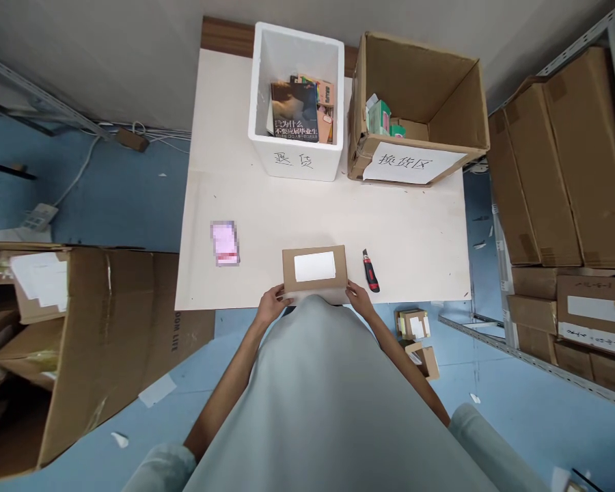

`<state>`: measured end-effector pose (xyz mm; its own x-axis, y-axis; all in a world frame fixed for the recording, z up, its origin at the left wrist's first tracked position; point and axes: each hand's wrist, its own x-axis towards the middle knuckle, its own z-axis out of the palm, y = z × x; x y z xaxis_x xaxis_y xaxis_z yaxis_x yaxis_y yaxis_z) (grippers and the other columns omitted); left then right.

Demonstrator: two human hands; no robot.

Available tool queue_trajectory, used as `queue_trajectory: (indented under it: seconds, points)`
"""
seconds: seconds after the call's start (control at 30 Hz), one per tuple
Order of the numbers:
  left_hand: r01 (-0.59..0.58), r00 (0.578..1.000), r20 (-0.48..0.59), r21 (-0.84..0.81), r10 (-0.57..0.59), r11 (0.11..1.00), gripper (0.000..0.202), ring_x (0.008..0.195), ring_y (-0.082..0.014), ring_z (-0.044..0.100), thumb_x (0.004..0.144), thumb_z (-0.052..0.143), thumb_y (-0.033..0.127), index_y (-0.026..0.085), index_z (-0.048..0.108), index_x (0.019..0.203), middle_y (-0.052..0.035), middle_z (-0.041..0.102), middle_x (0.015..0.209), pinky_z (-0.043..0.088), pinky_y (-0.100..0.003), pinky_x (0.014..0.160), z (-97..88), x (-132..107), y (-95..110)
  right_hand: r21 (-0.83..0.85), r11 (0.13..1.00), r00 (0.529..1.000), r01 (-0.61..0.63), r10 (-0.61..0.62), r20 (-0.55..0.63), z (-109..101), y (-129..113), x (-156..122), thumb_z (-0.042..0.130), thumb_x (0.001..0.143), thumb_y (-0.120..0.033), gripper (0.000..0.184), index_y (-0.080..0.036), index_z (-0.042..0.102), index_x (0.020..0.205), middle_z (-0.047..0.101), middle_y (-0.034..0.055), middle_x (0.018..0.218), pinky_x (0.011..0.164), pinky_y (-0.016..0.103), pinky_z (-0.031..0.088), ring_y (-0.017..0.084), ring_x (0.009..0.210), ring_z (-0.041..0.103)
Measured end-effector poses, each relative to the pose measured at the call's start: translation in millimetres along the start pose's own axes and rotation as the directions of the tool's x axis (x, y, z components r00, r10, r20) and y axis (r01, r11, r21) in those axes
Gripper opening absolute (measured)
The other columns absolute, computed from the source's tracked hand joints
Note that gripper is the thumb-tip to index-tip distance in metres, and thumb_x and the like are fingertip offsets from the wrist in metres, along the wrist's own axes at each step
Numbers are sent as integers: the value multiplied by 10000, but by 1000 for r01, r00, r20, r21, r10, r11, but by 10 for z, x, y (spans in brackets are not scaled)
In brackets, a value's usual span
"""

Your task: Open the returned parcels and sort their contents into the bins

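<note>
A small brown cardboard box (290, 263) with a blank white label (314, 266) lies at the front edge of the white table. My left hand (273, 304) grips its lower left corner, fingers closed against the side. At the lower right corner my right hand (359, 298) holds it the same way. The near edge of the box is partly hidden by my shirt. Just right of the box rests a red and black utility knife (371, 272). Farther left on the table is a blurred pink, phone-sized item (225, 243).
At the table's back stand a white foam bin (297, 160) holding books and an open carton (359, 147) with small green boxes inside. A large carton of parcels (117, 328) flanks me on the left. Shelves of boxes (584, 171) line the right; small parcels (413, 324) lie on the floor.
</note>
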<state>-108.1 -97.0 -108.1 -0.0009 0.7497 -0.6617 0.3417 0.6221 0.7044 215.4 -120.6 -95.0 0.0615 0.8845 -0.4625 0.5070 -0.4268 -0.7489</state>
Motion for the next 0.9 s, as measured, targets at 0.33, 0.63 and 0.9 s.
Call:
queue_trajectory:
  seconds: [0.33, 0.63, 0.9]
  points:
    - [-252, 953, -191, -58, 237, 966, 649, 1287, -339, 735, 832, 815, 619, 175, 786, 1305, -140, 765, 1369, 589, -509, 1172, -181, -185, 662, 143, 980, 974, 137, -108, -198, -350, -477, 231, 627, 1012, -620, 559, -221, 816, 1356, 764, 130, 1267, 1125, 474, 625, 299, 1207, 739]
    - [-194, 976, -108, -55, 187, 979, 712, 1379, -360, 676, 823, 845, 531, 196, 703, 1435, -167, 672, 1534, 590, -514, 1154, -102, -104, 589, 117, 993, 995, 29, -17, -101, -282, -453, 330, 586, 1034, -663, 640, -223, 723, 1477, 728, 159, 1431, 1076, 452, 631, 303, 1251, 744]
    - [-81, 994, -84, -67, 76, 994, 860, 1471, -379, 600, 809, 866, 323, 222, 547, 1601, -175, 537, 1690, 571, -522, 1168, -9, -17, 171, 236, 970, 992, -58, 83, -100, -139, 8, 286, 476, 1061, -638, 682, -209, 629, 1569, 694, 169, 1521, 1116, 484, 604, 308, 1339, 698]
